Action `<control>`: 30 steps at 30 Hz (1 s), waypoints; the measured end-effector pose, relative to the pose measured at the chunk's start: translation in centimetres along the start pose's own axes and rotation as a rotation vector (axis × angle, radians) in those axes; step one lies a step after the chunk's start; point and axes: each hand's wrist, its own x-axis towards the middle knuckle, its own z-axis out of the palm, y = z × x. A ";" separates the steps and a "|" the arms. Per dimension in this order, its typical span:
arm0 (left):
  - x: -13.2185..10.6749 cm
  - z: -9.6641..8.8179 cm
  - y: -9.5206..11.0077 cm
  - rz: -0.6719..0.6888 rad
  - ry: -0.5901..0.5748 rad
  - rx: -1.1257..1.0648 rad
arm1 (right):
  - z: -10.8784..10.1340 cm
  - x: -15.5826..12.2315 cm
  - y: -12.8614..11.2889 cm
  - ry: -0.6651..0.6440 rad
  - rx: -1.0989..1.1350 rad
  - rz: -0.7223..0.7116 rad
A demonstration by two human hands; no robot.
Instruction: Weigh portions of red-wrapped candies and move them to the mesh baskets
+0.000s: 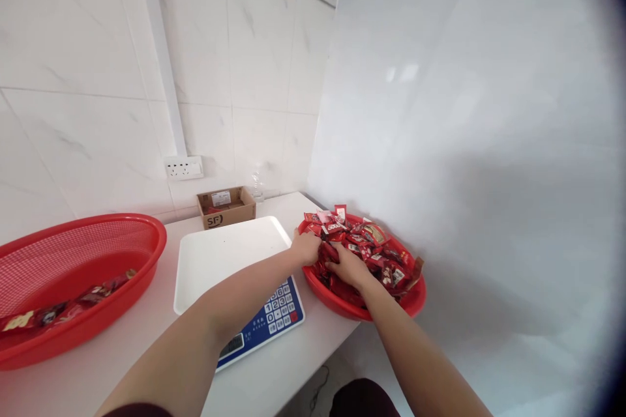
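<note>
Red glossy plastic-wrapped packets [376, 251] lay heaped in a round red plastic basket [337, 303] at the right end of the white counter [254, 384], beside a smooth pale wall panel [440, 111]. The bare left hand [307, 247] was at the basket's left side, fingers down among the packets; the bare right hand [351, 267] lay just beside it, thumb and fingertips about a dark red packet [328, 253]. Whether either grip was closed firmly on anything, I could not tell, since the packets hid the fingertips. The hands were probably set so near each other so that both could work at one spot in the heap, and the basket's raised rim likely kept the loose pile from sliding off.

The packets pointed many ways, with no common long axis; near the far rim a small red-and-pale packet [341, 211] stood nearly upright. The dark red packet's own axis was too covered to read.

A white-topped electronic scale with a blue keypad [225, 260] sat left of the heap, perhaps placed for easy reach. Further left, inside a large red mesh-sided basket [159, 244], a row of red packets [73, 313] ran lengthwise from near left to far right.
</note>
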 end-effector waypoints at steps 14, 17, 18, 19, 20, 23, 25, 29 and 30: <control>-6.7 -4.8 -1.3 -0.234 0.080 -1.158 | 0.2 0.7 1.8 0.045 0.149 -0.003; -10.5 -6.0 -3.2 -0.308 0.086 -1.333 | -0.4 0.8 1.6 0.125 0.250 0.013; -11.8 -6.5 -4.0 -0.328 0.102 -1.370 | -0.6 0.8 1.4 0.155 0.292 0.013; -13.1 -7.0 -4.8 -0.346 0.126 -1.396 | -0.8 0.8 1.0 0.180 0.339 0.006; -14.4 -7.4 -5.6 -0.362 0.156 -1.413 | -1.0 0.9 0.5 0.196 0.389 -0.008; -17.6 -8.5 -7.7 -0.382 0.243 -1.412 | -1.0 1.1 -2.2 0.173 0.551 -0.087; -19.1 -8.7 -8.6 -0.383 0.284 -1.395 | -0.4 1.3 -4.9 0.107 0.639 -0.150; -20.7 -8.1 -9.6 -0.427 0.331 -1.415 | 1.4 1.6 -10.6 -0.055 0.698 -0.252; -20.9 -7.9 -9.7 -0.445 0.329 -1.429 | 2.0 1.8 -11.7 -0.087 0.690 -0.265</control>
